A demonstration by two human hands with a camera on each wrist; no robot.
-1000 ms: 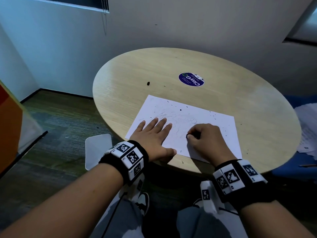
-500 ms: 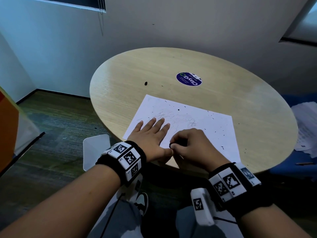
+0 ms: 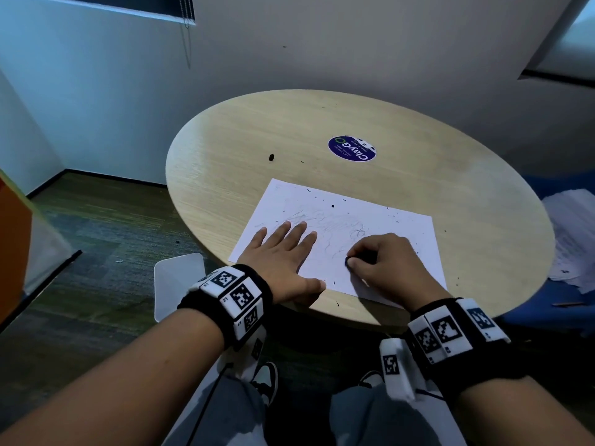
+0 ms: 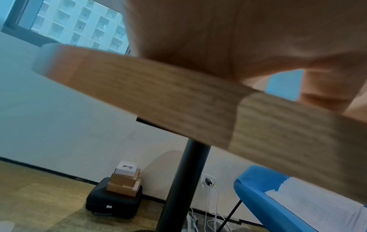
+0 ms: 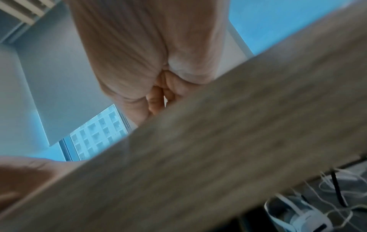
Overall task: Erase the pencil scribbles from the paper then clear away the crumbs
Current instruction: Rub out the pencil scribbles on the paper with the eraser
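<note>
Pinning the sheet of paper (image 3: 380,226) near the round table's (image 3: 450,175) front edge, we lay our left hand (image 3: 283,252) flat with fingers straight and slightly apart, so rubbing cannot drag it; our right hand (image 3: 383,265) curls thumb and fingertips round a small dark eraser (image 3: 348,261) pressed against the faint pencil scribbles (image 3: 335,230). Dark crumbs (image 3: 332,206) lie scattered across the page, judged the later step.

paper (image 3: 380,226): on table (image 3: 418,130), near edge
left hand (image 3: 283,255): flat on paper's left part
right hand (image 3: 389,268): right of left hand, on paper
sticker (image 3: 352,148): behind paper
</note>
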